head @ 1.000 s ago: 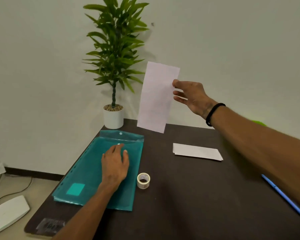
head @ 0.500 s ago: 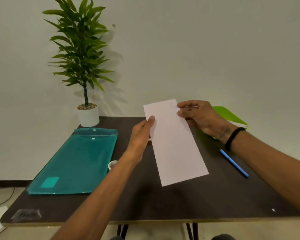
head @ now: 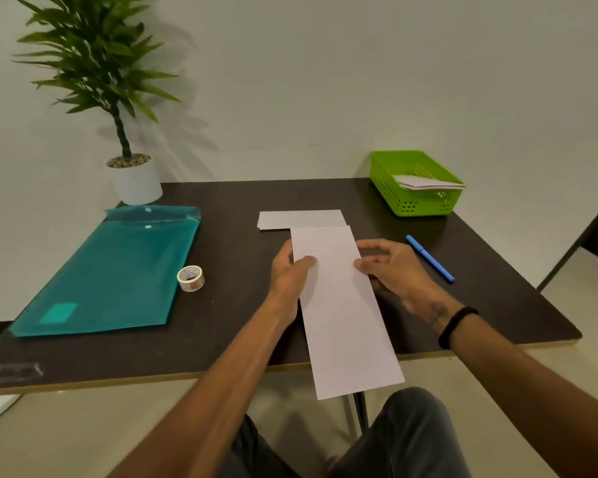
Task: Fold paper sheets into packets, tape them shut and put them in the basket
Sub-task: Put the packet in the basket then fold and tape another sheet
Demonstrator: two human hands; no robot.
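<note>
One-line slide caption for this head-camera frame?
Both hands, left hand and right hand, hold a long paper sheet over the table, tape roll and green basket nearby.

Office-like room, dark desk against bare wall, teal document folder, blue pen, potted plant
</note>
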